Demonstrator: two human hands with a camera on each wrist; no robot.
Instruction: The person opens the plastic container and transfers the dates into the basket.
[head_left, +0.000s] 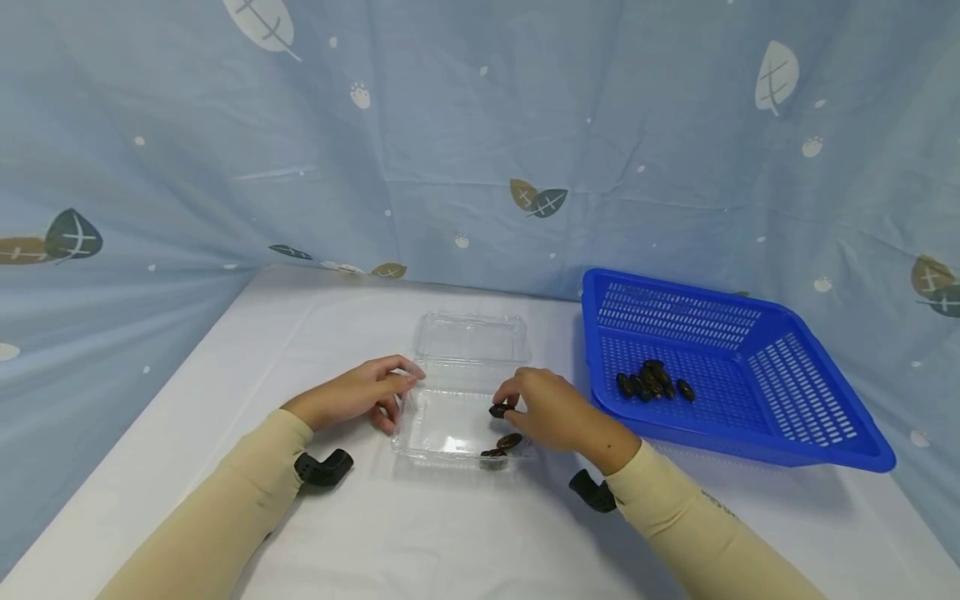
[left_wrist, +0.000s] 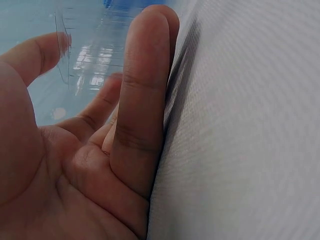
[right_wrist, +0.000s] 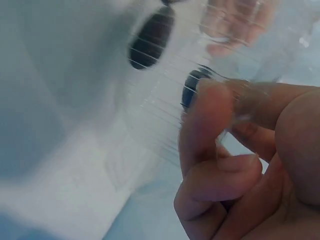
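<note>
A clear plastic clamshell box lies open on the table, its lid folded back behind it. My left hand rests at the box's left side. In the left wrist view, its thumb touches the thin plastic edge and the other fingers are fairly straight. Over the box's right part, my right hand pinches a dark, glossy oval piece, date-like, between thumb and fingertips. More such oval pieces lie in the box's front right corner; one dark oval shows through the plastic in the right wrist view.
On the right stands a blue perforated plastic basket with several dark oval pieces at its left. A white cloth covers the table. Behind hangs a blue leaf-patterned curtain. Black curved devices sit at both wrists.
</note>
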